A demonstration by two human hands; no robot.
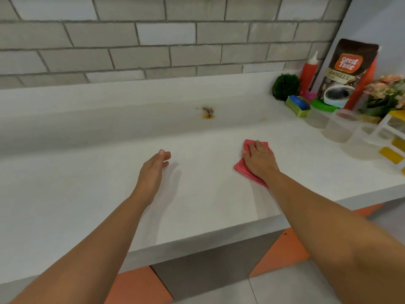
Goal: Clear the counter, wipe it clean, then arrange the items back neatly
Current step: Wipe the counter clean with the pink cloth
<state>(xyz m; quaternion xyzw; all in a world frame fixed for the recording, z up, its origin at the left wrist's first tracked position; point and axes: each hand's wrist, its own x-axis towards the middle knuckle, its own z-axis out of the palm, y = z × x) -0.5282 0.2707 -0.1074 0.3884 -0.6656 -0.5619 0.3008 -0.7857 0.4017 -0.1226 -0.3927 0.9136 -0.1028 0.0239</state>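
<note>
Across the counter (pixel 87 194) I'm mid-wipe: right hand (pixel 259 160) flat, palm pressing the pink cloth (pixel 248 170) at 4 o'clock. Left hand (pixel 153 170) open, hovering empty. Next, I judge: carry cloth to the brown stain (pixel 207 112) at 12. Items bunched at 2, partly cut off.

Grey brick wall (pixel 153 40) across the back, pale mortar lines, some bricks lighter than others. Plain white side wall (pixel 377 18) at far right, meeting the brick at a corner. Below, orange panel (pixel 138 286) at left, second orange panel (pixel 282 253) at right with a small screw (pixel 286 233) near its top. Grey panel (pixel 208 268) between the two. Pale tiled floor (pixel 295 290) at bottom right, one thin joint visible.
</note>
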